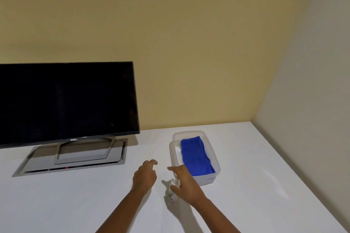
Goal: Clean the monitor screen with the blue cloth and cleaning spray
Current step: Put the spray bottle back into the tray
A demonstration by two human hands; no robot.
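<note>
The right hand (184, 181) sits nearest the small clear spray bottle (171, 189), seemingly just beneath its spread fingers; the blue cloth (196, 154) lies lengthwise in the clear tub (208, 178) beyond. Left hand (144, 173) hovers, fingers loosely apart.

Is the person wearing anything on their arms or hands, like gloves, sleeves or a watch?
No. Both the left hand and the right hand are bare, with no gloves, rings or watch in view. The forearms are uncovered too; no sleeve shows down to the bottom edge of the picture.
</note>
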